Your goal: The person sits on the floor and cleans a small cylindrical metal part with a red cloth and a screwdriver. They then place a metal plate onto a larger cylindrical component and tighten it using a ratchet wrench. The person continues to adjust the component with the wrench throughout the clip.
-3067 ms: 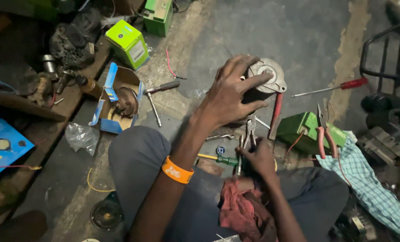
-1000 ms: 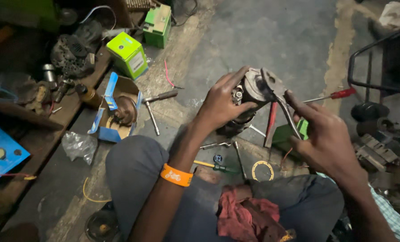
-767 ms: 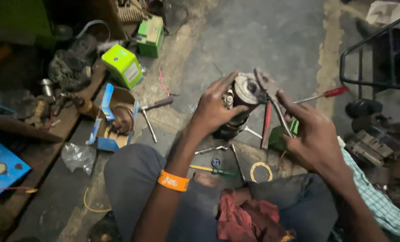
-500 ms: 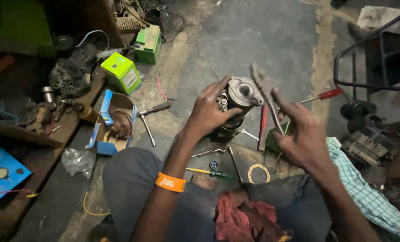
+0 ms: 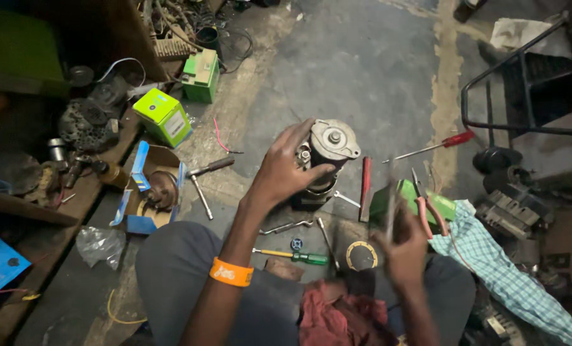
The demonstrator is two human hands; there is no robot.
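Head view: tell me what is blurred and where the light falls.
Head view: the right hand and the thin tool it grips are smeared by motion; the left hand on the motor is sharp; light falls on the concrete floor, while the left-side shelves sit dim.
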